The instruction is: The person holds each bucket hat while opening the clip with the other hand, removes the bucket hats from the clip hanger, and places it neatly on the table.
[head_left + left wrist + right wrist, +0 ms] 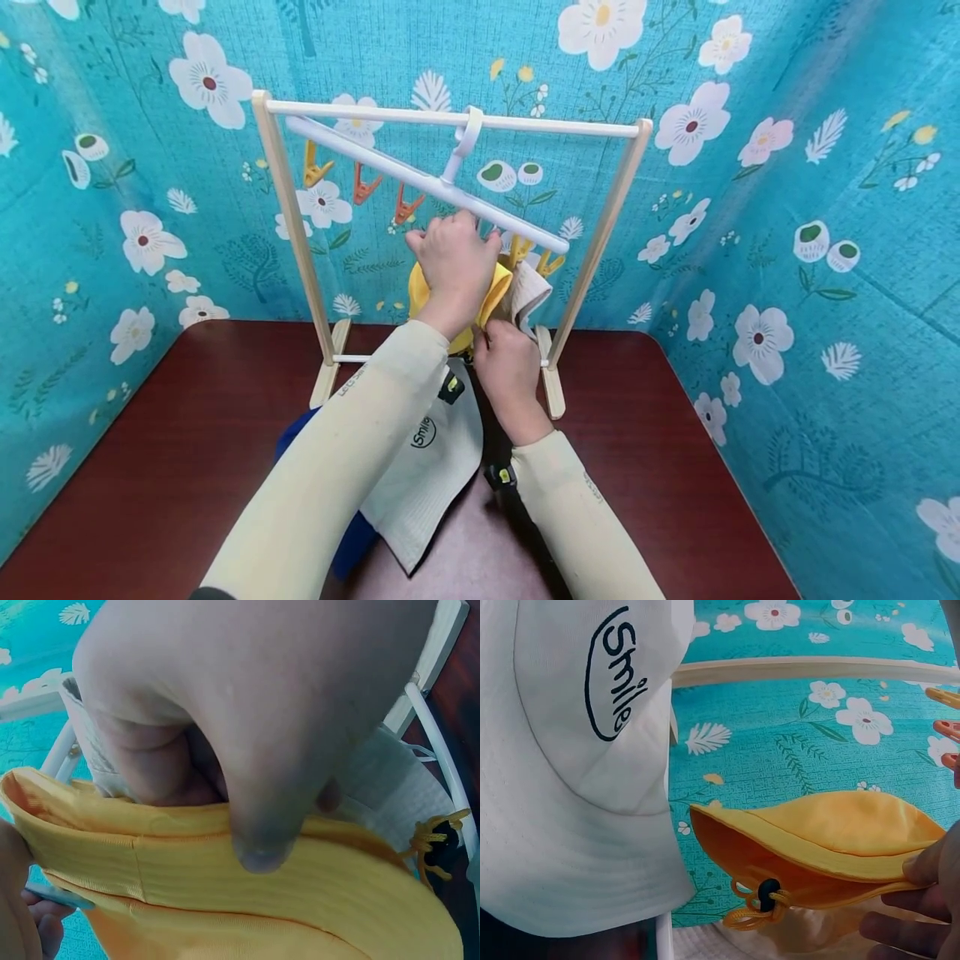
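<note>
Under the tilted white hanger point(427, 179), my left hand point(456, 258) is raised. In the left wrist view its curled fingers pinch a thin blue-grey piece, apparently a clip point(60, 895), beside a yellow bucket hat point(225, 870). My right hand point(510, 367) grips that hat's brim, thumb outside and fingers inside; the right wrist view shows it pinching the yellow brim point(832, 859). A drawstring with a black toggle point(769, 895) dangles from the hat. Right of it, a pale hat point(529, 287) hangs by yellow clips point(520, 250). The left hand's grip is hidden in the head view.
A wooden rack point(600, 237) carries the hanger. Yellow and orange clips point(365, 183) hang along its left half. On the dark red table point(637, 467) lies a white hat marked "Smile" point(438, 450), over a blue item point(352, 546). Flowered teal cloth point(757, 333) surrounds the table.
</note>
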Tool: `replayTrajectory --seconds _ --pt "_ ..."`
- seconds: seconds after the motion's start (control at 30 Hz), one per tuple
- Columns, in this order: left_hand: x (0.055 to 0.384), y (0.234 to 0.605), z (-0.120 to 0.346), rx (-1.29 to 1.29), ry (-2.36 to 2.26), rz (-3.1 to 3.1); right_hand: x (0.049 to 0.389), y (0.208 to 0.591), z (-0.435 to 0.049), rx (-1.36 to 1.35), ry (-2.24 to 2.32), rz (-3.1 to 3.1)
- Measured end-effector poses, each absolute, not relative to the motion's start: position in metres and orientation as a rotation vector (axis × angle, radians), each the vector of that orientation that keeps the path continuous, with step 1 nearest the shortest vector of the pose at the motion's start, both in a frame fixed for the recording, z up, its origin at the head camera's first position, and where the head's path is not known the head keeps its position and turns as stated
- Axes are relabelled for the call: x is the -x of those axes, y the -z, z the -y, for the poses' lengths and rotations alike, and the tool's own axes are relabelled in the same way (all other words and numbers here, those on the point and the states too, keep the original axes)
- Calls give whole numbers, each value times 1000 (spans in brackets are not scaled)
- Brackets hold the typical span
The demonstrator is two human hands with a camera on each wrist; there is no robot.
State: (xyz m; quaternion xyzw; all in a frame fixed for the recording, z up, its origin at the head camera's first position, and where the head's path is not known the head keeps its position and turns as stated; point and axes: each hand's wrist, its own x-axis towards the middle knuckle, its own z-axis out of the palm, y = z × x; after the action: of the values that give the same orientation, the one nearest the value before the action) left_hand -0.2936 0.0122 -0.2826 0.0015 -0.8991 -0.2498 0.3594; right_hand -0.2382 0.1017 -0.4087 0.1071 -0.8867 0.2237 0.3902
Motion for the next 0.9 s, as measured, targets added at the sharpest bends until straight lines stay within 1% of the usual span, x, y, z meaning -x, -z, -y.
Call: replayTrajectory --seconds 0.2,0.9 --pt "291 287 -10 23 705 2296 235 410 -105 -249 -585 2276" --pt "298 286 -9 71 834 2236 238 404 -110 -222 -596 2288"
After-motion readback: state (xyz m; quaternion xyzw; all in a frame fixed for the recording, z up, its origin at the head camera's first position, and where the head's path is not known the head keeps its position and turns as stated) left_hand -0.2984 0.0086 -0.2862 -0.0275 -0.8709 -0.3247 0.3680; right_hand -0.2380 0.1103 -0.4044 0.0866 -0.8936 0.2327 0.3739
